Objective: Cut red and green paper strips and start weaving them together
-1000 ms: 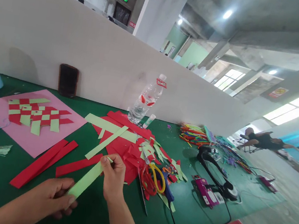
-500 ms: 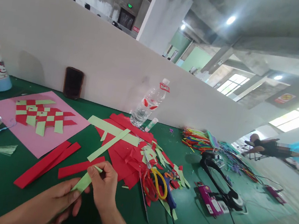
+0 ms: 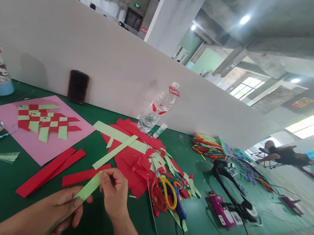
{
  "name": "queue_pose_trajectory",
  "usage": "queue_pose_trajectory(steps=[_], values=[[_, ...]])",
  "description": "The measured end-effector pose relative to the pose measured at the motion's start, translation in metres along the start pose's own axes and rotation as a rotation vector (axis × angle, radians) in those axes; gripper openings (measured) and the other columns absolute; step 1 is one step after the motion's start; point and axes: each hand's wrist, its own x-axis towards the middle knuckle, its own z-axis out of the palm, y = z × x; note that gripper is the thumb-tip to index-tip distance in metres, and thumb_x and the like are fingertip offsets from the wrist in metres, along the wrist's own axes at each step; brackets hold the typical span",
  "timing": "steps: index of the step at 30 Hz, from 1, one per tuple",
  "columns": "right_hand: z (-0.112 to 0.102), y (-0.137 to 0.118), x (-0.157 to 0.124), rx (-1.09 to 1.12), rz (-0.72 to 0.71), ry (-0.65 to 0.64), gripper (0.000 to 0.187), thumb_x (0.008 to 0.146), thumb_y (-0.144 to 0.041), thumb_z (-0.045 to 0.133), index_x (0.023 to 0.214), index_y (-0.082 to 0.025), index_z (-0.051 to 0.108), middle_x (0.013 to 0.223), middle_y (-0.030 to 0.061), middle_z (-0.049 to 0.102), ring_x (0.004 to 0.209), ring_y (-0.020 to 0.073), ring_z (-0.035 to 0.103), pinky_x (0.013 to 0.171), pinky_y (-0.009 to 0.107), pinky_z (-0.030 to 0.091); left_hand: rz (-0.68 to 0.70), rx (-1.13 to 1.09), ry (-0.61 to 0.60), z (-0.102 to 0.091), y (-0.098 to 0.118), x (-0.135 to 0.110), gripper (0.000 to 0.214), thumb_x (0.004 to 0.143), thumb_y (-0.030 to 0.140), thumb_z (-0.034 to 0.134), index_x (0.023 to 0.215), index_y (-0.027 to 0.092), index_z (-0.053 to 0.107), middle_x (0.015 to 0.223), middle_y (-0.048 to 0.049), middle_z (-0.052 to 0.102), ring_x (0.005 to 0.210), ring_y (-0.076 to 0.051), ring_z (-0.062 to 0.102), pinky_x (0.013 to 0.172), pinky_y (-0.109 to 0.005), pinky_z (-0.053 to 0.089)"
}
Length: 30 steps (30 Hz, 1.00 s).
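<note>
My left hand [image 3: 66, 210] is closed on a long light-green paper strip [image 3: 90, 187], thumb on top and fingers beneath. At the strip's upper end, my right hand [image 3: 115, 192] pinches it between thumb and fingers. Just beyond my hands lies a red paper strip [image 3: 84, 177], with two overlapping red strips [image 3: 46, 175] to its left. Another green strip [image 3: 116, 151] rests across a heap of red paper [image 3: 125, 164]. Farther left, a woven red-and-green paper fish [image 3: 45, 119] sits on a pink sheet [image 3: 47, 151].
Scissors with red and yellow handles [image 3: 164, 194] lie right of my hands among paper scraps. A water bottle [image 3: 156, 111], glue stick [image 3: 159, 130] and phone [image 3: 77, 86] stand along the partition. Pipe cleaners [image 3: 209, 146], a black headband device [image 3: 232, 189] and a purple box [image 3: 221, 211] occupy the right side.
My right hand has moved slightly right along with the strip's upper end, and more of the green strip shows between my hands. The left hand keeps its hold.
</note>
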Motion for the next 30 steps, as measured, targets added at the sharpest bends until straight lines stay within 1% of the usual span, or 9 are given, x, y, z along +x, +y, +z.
queue_pose_trajectory(steps=[4, 8, 12, 15, 20, 23, 26, 28, 30], values=[[0.003, -0.001, -0.004, -0.007, -0.009, 0.020, 0.041, 0.089, -0.059, 0.075, 0.079, -0.020, 0.064, 0.061, -0.0052, 0.051, 0.055, 0.0113, 0.045, 0.054, 0.024, 0.036, 0.015, 0.126, -0.034, -0.003, -0.002, 0.004, 0.078, 0.080, 0.095, 0.049, 0.114, 0.025, 0.055, 0.087, 0.0013, 0.068, 0.057, -0.011, 0.050, 0.054, -0.028, 0.041], [0.004, -0.002, -0.002, -0.002, -0.005, -0.003, 0.044, 0.088, -0.062, 0.075, 0.081, -0.020, 0.066, 0.062, -0.0037, 0.055, 0.055, 0.0119, 0.048, 0.053, 0.024, 0.038, 0.041, 0.184, -0.024, -0.006, -0.006, 0.008, 0.079, 0.083, 0.094, 0.043, 0.117, 0.024, 0.056, 0.087, 0.0012, 0.067, 0.056, -0.011, 0.050, 0.053, -0.028, 0.043], [0.002, -0.002, 0.001, 0.008, -0.011, 0.023, 0.043, 0.084, -0.061, 0.079, 0.079, -0.020, 0.067, 0.061, -0.0043, 0.054, 0.053, 0.0113, 0.046, 0.051, 0.024, 0.037, 0.025, 0.141, 0.018, 0.000, -0.002, 0.004, 0.073, 0.085, 0.089, 0.050, 0.117, 0.024, 0.060, 0.086, 0.0003, 0.069, 0.054, -0.011, 0.052, 0.050, -0.027, 0.044], [-0.001, -0.001, 0.003, 0.021, -0.031, 0.092, 0.041, 0.086, -0.058, 0.079, 0.078, -0.021, 0.067, 0.061, -0.0053, 0.052, 0.054, 0.0111, 0.045, 0.051, 0.023, 0.036, 0.029, 0.105, 0.071, 0.003, 0.001, 0.002, 0.075, 0.079, 0.090, 0.057, 0.114, 0.024, 0.062, 0.090, -0.0013, 0.072, 0.055, -0.012, 0.058, 0.051, -0.028, 0.050], [-0.005, 0.000, 0.006, 0.085, -0.023, 0.125, 0.051, 0.083, -0.070, 0.080, 0.087, -0.020, 0.070, 0.067, -0.0043, 0.055, 0.055, 0.0111, 0.047, 0.053, 0.024, 0.040, 0.051, 0.142, 0.116, 0.000, 0.003, 0.005, 0.073, 0.078, 0.092, 0.056, 0.101, 0.023, 0.061, 0.084, -0.0005, 0.072, 0.047, -0.011, 0.053, 0.044, -0.028, 0.047], [0.001, -0.002, 0.003, 0.159, 0.026, -0.015, 0.066, 0.072, -0.078, 0.084, 0.102, -0.020, 0.074, 0.072, -0.0021, 0.061, 0.056, 0.0118, 0.049, 0.054, 0.025, 0.043, 0.112, 0.105, 0.159, -0.001, 0.005, 0.005, 0.068, 0.083, 0.088, 0.055, 0.100, 0.023, 0.062, 0.079, -0.0004, 0.072, 0.045, -0.009, 0.046, 0.042, -0.026, 0.042], [0.012, -0.005, -0.004, 0.183, 0.095, -0.245, 0.056, 0.071, -0.072, 0.089, 0.086, -0.019, 0.075, 0.070, -0.0012, 0.063, 0.059, 0.0123, 0.051, 0.059, 0.025, 0.043, 0.124, 0.086, 0.126, -0.001, 0.006, 0.005, 0.065, 0.086, 0.086, 0.054, 0.091, 0.022, 0.062, 0.078, -0.0005, 0.071, 0.044, -0.006, 0.040, 0.043, -0.025, 0.039], [0.017, -0.006, -0.008, 0.156, 0.109, -0.281, 0.051, 0.074, -0.067, 0.088, 0.071, -0.019, 0.071, 0.065, -0.0015, 0.061, 0.061, 0.0128, 0.051, 0.061, 0.026, 0.042, 0.123, 0.106, 0.093, -0.002, 0.006, 0.005, 0.066, 0.086, 0.087, 0.052, 0.087, 0.021, 0.061, 0.079, -0.0012, 0.072, 0.043, -0.005, 0.038, 0.043, -0.025, 0.038], [0.017, -0.007, -0.008, 0.139, 0.105, -0.239, 0.052, 0.077, -0.066, 0.086, 0.065, -0.019, 0.068, 0.060, -0.0026, 0.057, 0.057, 0.0119, 0.047, 0.059, 0.026, 0.038, 0.127, 0.126, 0.076, -0.002, 0.005, 0.006, 0.069, 0.084, 0.089, 0.052, 0.089, 0.021, 0.061, 0.080, -0.0017, 0.072, 0.042, -0.005, 0.039, 0.043, -0.025, 0.037]])
